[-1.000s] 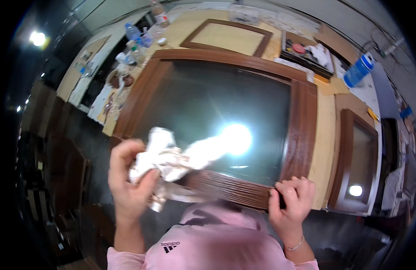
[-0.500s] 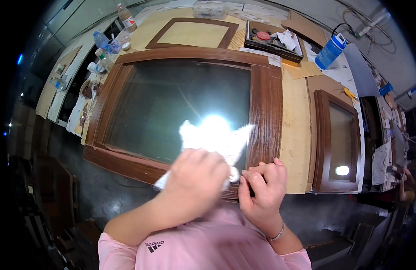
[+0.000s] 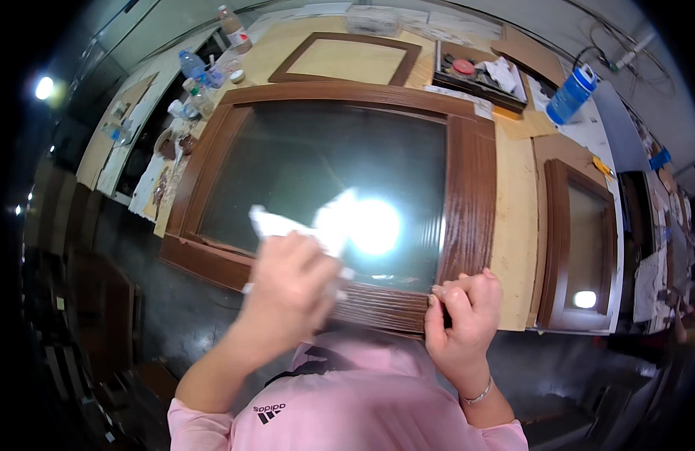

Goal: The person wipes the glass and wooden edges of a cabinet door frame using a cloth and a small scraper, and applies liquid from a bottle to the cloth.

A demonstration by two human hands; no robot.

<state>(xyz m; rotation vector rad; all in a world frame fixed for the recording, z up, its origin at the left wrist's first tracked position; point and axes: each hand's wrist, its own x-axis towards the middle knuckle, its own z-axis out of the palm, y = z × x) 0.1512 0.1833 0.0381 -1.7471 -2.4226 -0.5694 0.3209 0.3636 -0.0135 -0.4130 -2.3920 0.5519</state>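
Observation:
A large brown wooden framed panel [image 3: 468,195] with a dark glass pane [image 3: 325,158] lies flat on the workbench in front of me. My left hand [image 3: 291,282] is closed on a white cloth [image 3: 284,225] and presses it over the lower edge of the glass and frame; the hand is slightly blurred. On the frame's near right corner rests my right hand [image 3: 468,308], its fingers curled; whether anything is inside them is hidden. A bright light reflection shows on the glass just right of the cloth.
A smaller glazed frame [image 3: 554,248] lies at the right, near a yellow cutter [image 3: 603,167]. Behind are an empty wooden frame [image 3: 407,64], a tool tray [image 3: 479,79] and a blue bottle [image 3: 571,96]. Several plastic bottles [image 3: 193,68] line the left side.
My left hand has slid the white cloth leftward across the lower part of the glass. The right hand stays at the frame's corner. The whole view has shifted slightly.

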